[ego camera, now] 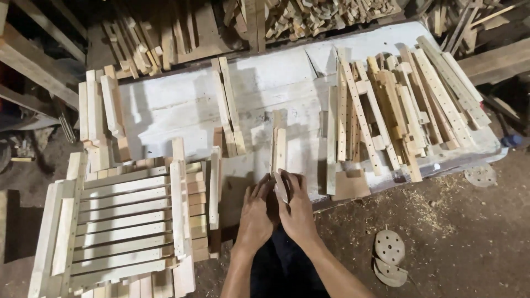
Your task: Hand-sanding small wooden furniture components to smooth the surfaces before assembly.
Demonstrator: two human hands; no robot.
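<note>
Gripping a short wooden slat (277, 152) at its near end, lower centre of frame, with both hands closed around it. Left hand (255, 212) wrapping the slat's left side, fingers curled and pressed together; right hand (298, 207) clasping the right side, thumb lying over what looks like a pale sanding pad (281, 187) held against the wood. Slat lying lengthwise on the white tabletop (182, 105), far end pointing toward upper centre, near end overhanging the tabletop's front edge.

Judging the step as hand-sanding or smoothing this slat's end, mid-way rather than finishing; cannot tell how much surface is already done.

Sitting at centre right: heap of drilled slats (397, 110). At lower left: slatted wooden frame (127, 221). At lower right, on the sawdust floor: round sanding discs (388, 256).

Calling next, probably, for steady pressure along the grain while pinning the slat so it is not sliding off the edge.
</note>
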